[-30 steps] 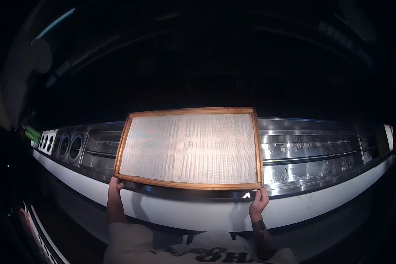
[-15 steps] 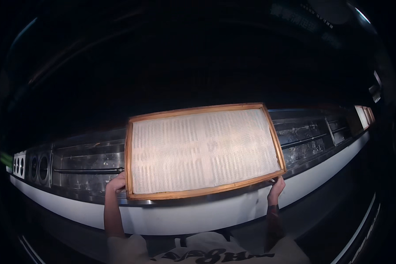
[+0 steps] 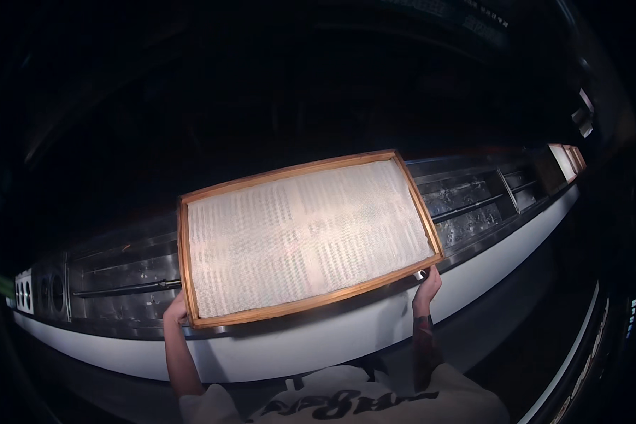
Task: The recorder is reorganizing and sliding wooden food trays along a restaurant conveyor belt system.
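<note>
We hold the screen (image 3: 311,237) by its near corners, left hand (image 3: 176,309) and right hand (image 3: 427,287) gripping with partly hidden fingers (image 3: 432,274), presumably to balance its width above the bench (image 3: 283,357).

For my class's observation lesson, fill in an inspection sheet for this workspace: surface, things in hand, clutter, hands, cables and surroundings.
Surface: steel counter with a white front; a dark bar shows left of the panel.
Things in hand: wood-framed mesh panel, tilted, its right end higher in view.
Clutter: pale wood-edged pieces at the far right.
Hands: left hand at the panel's lower left corner; right hand at its lower right.
Cables: nothing seen.
Surroundings: mostly dark; white plate with round holes at far left.
</note>
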Available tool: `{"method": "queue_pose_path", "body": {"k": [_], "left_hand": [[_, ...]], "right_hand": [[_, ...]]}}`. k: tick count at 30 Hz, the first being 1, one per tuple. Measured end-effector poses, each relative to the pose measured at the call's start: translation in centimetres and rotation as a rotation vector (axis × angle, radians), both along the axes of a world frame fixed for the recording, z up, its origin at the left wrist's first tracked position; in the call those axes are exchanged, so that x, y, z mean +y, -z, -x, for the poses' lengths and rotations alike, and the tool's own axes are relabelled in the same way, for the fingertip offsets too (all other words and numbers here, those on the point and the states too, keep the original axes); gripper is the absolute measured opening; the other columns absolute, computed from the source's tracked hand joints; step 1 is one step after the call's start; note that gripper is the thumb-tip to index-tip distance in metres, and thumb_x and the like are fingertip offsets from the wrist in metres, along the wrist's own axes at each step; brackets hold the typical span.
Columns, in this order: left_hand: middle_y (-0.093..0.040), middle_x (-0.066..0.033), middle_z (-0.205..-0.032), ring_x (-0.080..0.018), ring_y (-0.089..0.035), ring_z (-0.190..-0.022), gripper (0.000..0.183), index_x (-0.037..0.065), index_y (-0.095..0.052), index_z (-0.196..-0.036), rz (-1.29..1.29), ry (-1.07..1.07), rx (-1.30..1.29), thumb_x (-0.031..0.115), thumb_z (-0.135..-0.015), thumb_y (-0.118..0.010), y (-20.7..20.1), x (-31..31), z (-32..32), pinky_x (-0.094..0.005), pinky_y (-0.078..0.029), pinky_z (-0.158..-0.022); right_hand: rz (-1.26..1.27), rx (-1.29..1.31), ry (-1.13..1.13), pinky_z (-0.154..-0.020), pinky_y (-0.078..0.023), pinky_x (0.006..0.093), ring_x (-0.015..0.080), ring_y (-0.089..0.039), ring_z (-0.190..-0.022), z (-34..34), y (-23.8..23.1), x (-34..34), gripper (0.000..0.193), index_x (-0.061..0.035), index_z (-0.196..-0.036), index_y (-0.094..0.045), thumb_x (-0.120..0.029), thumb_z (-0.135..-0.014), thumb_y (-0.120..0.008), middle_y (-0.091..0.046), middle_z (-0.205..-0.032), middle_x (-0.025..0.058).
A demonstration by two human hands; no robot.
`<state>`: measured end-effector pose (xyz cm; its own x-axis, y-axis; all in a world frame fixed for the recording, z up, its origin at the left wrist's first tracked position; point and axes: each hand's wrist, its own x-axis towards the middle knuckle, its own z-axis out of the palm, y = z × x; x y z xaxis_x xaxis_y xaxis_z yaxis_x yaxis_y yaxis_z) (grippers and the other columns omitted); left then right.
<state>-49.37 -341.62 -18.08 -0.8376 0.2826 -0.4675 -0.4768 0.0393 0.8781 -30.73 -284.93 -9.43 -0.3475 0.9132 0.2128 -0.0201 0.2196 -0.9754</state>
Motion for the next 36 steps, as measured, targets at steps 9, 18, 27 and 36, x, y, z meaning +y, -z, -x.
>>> {"method": "queue_pose_path", "body": {"k": [9,18,27,36], "left_hand": [[-0.050,-0.0092,-0.120,-0.0174,-0.052,-0.103,0.052,0.003,-0.034,-0.131,0.167,-0.255,-0.157,0.032,-0.090,-0.047,0.7,6.8,-6.0,-0.0309,-0.044,-0.086],[-0.051,-0.0090,-0.118,-0.0176,-0.053,-0.101,0.049,0.004,-0.036,-0.130,0.268,-0.377,-0.011,0.031,-0.090,-0.046,-0.2,13.5,-4.8,-0.0313,-0.045,-0.085],[-0.053,-0.0082,-0.111,-0.0165,-0.053,-0.098,0.035,0.008,-0.040,-0.127,-0.165,-0.654,0.022,0.020,-0.095,-0.034,12.7,8.4,-7.4,-0.0271,-0.047,-0.082],[-0.054,-0.0085,-0.109,-0.0163,-0.054,-0.097,0.035,0.007,-0.041,-0.124,0.142,-0.481,-0.021,0.022,-0.093,-0.037,1.6,18.0,-10.2,-0.0270,-0.046,-0.081]], "right_hand": [[-0.002,0.042,-0.258,-0.073,-0.041,0.0235,0.0100,-0.051,-0.078,-1.2,-0.3,9.9,0.028,0.0053,-0.092,-0.059,-0.016,-0.092,-0.041,-0.059,-0.084,0.0051],[0.044,-0.041,-0.378,-0.086,-0.042,0.0274,0.0170,-0.054,-0.098,-4.6,-3.8,15.9,0.031,0.0090,-0.114,-0.051,-0.009,-0.090,-0.043,-0.058,-0.107,0.0142],[0.163,-0.205,-0.573,-0.087,-0.044,0.0278,0.0198,-0.049,-0.111,-5.8,-6.7,18.6,0.054,0.0055,-0.129,-0.034,0.009,-0.078,-0.050,-0.047,-0.124,0.0156],[-0.086,-0.175,-0.322,-0.078,-0.048,0.0269,0.0209,-0.054,-0.098,-5.4,-6.3,21.3,0.056,0.0062,-0.128,-0.031,0.012,-0.075,-0.045,-0.042,-0.122,0.0183]]}}
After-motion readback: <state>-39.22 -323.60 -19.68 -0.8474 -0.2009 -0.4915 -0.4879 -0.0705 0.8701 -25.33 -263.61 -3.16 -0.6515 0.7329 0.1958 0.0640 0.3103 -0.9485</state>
